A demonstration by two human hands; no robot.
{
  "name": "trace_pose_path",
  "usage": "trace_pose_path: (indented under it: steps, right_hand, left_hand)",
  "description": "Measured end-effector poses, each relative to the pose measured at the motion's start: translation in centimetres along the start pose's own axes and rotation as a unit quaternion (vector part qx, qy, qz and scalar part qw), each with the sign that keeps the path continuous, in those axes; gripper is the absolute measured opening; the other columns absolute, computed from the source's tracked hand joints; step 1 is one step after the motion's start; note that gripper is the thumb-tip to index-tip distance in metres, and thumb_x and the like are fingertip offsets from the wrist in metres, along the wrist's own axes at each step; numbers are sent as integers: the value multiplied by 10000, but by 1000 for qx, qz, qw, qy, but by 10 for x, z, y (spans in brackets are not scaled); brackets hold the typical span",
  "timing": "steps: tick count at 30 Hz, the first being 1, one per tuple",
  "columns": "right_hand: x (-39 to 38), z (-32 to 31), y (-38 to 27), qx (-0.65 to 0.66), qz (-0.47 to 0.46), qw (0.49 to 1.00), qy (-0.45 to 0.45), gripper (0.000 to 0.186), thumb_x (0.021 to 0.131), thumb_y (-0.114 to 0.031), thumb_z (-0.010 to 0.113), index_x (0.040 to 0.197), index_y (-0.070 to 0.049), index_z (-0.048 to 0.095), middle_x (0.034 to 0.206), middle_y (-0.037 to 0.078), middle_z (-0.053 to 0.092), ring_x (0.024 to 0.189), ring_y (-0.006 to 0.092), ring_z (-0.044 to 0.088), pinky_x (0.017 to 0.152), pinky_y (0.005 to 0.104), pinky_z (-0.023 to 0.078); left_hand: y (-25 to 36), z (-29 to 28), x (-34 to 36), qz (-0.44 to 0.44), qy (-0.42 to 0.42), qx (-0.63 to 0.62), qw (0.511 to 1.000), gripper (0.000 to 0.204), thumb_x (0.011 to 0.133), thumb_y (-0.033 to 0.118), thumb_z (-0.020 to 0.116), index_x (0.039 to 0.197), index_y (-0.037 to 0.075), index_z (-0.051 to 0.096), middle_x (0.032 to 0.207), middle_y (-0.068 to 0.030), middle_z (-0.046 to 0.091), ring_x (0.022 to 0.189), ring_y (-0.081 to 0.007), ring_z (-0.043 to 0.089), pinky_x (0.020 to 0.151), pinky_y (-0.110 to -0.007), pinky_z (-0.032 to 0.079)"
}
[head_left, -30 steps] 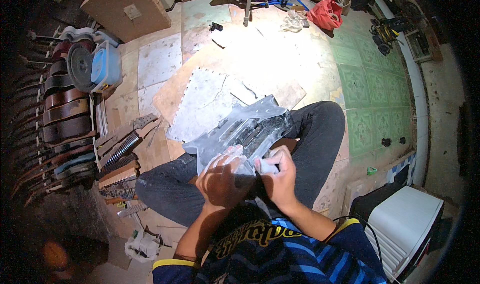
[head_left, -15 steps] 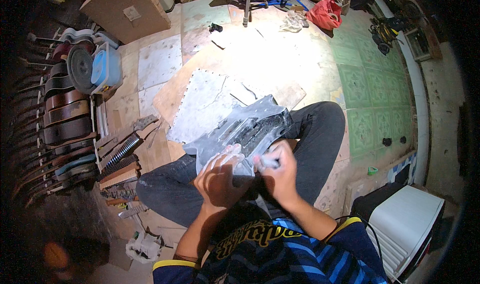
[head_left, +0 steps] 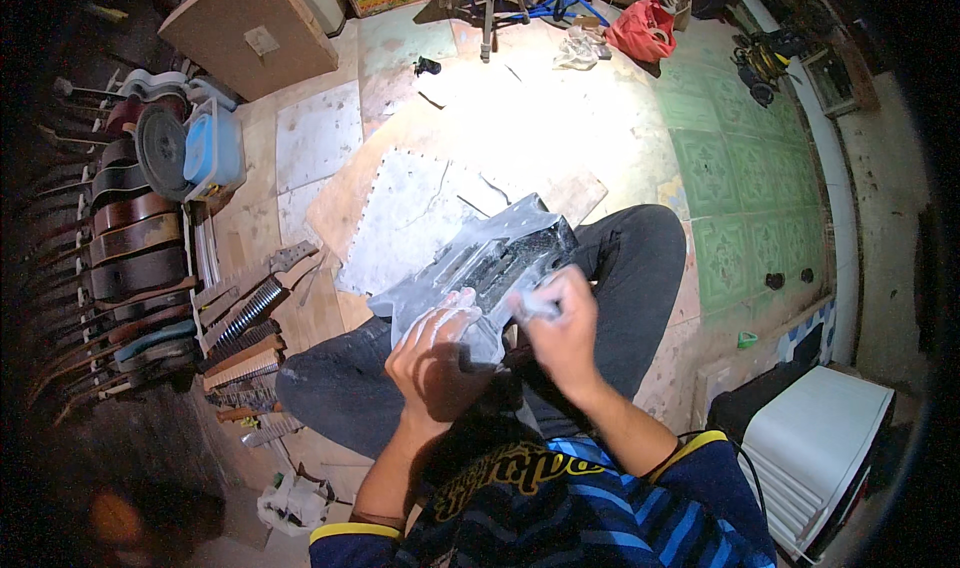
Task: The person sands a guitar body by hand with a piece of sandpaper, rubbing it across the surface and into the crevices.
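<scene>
A grey, dusty, angular electric guitar body (head_left: pixel 428 280) with dark routed cavities lies tilted across my lap. My left hand (head_left: pixel 436 356) rests on its near-left part, palm down with fingers stretched out over the surface. At its near-right edge, my right hand (head_left: pixel 566 323) is closed round a small grey-white piece of sandpaper (head_left: pixel 540 305), partly hidden by the fingers and slightly blurred. White dust coats the fingers of both hands. My crossed legs (head_left: pixel 640 268) in dark trousers support the body from beneath.
A white dusty board (head_left: pixel 400 203) lies on the floor beyond my lap. Several guitars (head_left: pixel 135 213) stand racked at the left, near a clear bin (head_left: pixel 225 148). Necks and tools lie left of my knee. A white boxy appliance (head_left: pixel 815 448) stands at the right.
My right hand, holding the sandpaper, has moved slightly up and away along the guitar body's right edge. My left hand stays on the body, almost unmoved.
</scene>
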State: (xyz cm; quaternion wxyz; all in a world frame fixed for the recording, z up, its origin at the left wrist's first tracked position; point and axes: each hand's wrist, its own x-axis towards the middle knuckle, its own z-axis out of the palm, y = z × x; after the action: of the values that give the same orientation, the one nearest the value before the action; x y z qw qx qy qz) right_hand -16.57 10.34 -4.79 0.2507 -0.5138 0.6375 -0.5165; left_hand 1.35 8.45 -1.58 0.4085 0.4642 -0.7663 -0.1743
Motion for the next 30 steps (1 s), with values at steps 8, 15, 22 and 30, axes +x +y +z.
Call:
trace_pose_path:
  steps: [8,15,22,30]
  right_hand:
    - [15,-35,-33,-40,-67,991,-113,524,833,-160,832,1329,-104,671,930,113,599,785,246,627,723,358,538]
    - [-10,-23,-36,-84,-76,956,-272,677,864,-222,771,1508,-196,563,945,120,588,796,300,653,706,410,552]
    - [-13,-16,-19,-80,-63,975,-199,689,862,-209,784,1514,-219,560,916,121,583,769,293,647,693,407,550]
    - [24,-10,7,59,-9,996,-69,446,908,-93,747,1337,-45,635,920,122,632,829,248,647,775,354,529]
  left_hand:
    - [-6,-7,17,-51,7,45,998,461,687,181,882,1092,53,704,1047,-126,774,919,-298,764,799,-365,590]
    - [-17,-6,12,-18,20,58,998,472,677,172,883,1093,60,691,1031,-121,771,919,-305,763,793,-372,591]
    - [-12,-6,14,-16,12,69,997,515,680,211,919,1113,72,678,1049,-106,765,902,-286,759,798,-377,596]
    - [-13,-11,29,-26,16,62,998,557,652,187,923,1133,61,674,1068,-117,767,928,-303,761,813,-388,592]
